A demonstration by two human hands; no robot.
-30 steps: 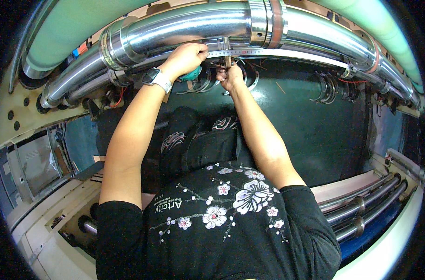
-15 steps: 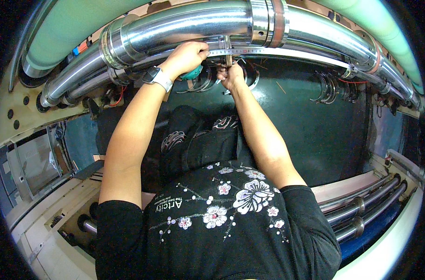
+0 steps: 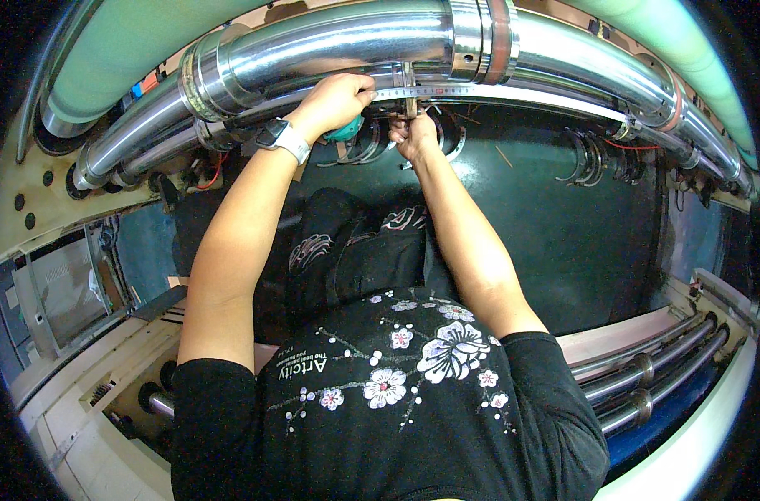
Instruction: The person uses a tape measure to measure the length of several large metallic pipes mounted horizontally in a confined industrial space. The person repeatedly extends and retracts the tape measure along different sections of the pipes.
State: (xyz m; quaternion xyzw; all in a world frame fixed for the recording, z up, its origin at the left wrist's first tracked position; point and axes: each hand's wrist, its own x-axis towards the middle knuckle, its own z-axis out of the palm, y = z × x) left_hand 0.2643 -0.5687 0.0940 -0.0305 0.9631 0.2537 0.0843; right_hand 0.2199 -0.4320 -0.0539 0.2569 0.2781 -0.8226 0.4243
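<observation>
My left hand point(image 3: 334, 102), with a watch point(image 3: 280, 138) on its wrist, is closed on a tape measure with a green case point(image 3: 345, 131). The tape's pale marked blade point(image 3: 472, 91) stretches rightward from my fingers, along the bar beneath the big chrome roller point(image 3: 338, 46). It passes a narrow upright metal piece point(image 3: 410, 100). My right hand point(image 3: 417, 138) is below the blade, its fingers curled at the lower end of that metal piece. Exactly how they grip it is partly hidden. Curved metal rings point(image 3: 455, 142) hang close behind my right hand.
Chrome collars point(image 3: 472, 42) sit on the roller, with pale green rollers point(image 3: 138, 58) beyond it. More curved rings point(image 3: 582, 159) hang at the right. Dark green floor point(image 3: 555, 242) lies below. Behind me are more metal rollers point(image 3: 647, 384) and a pale machine frame point(image 3: 88, 409).
Almost nothing differs. Both hands keep their places at the tape measure and the metal piece, and the whole view has shifted very slightly.
</observation>
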